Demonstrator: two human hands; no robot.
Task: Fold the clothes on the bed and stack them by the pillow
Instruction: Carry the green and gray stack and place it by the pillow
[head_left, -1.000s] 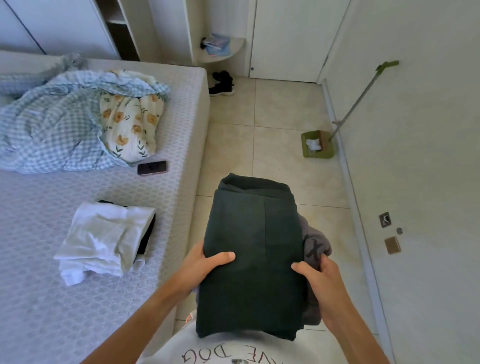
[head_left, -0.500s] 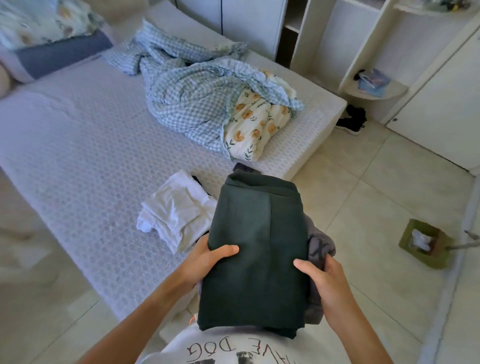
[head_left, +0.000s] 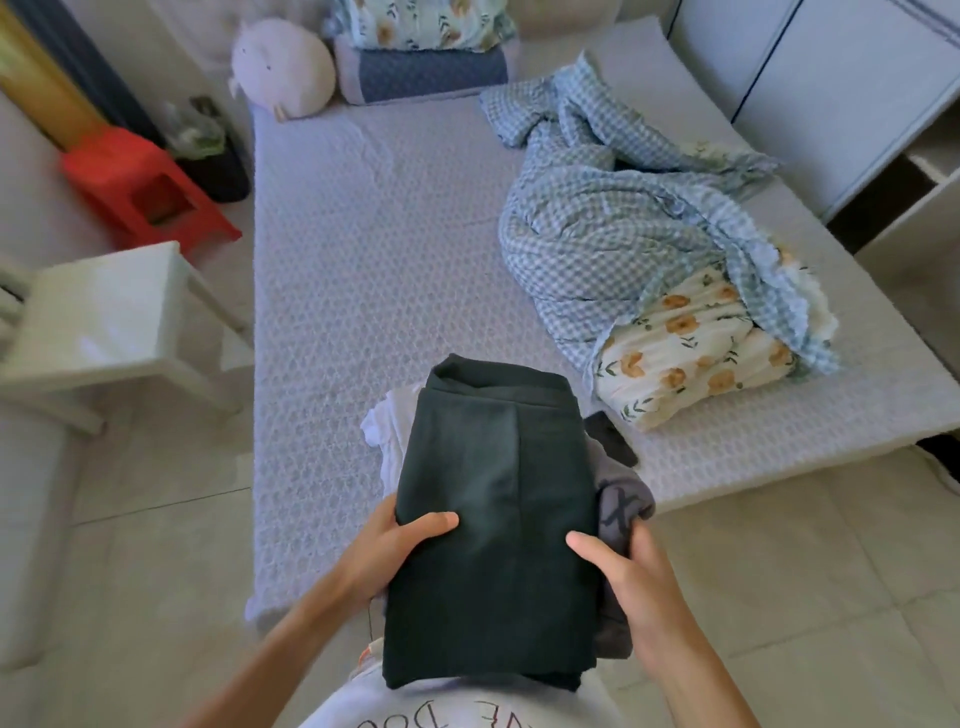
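I grip the folded dark garment (head_left: 493, 525) with left hand (head_left: 395, 551) and right hand (head_left: 631, 582), thumbs on top, at chest height over the foot of the bed (head_left: 363, 260). The grey piece (head_left: 618, 506) underneath bulges out on the right; it could slip off before reaching the pillow (head_left: 421, 73).

Count of things around the bed

Two hands (head_left: 395, 556), two pillows (head_left: 426, 78), one plush toy (head_left: 283, 67), one blanket (head_left: 613, 239), one red stool (head_left: 140, 187), one white chair (head_left: 104, 322), one phone (head_left: 613, 439).
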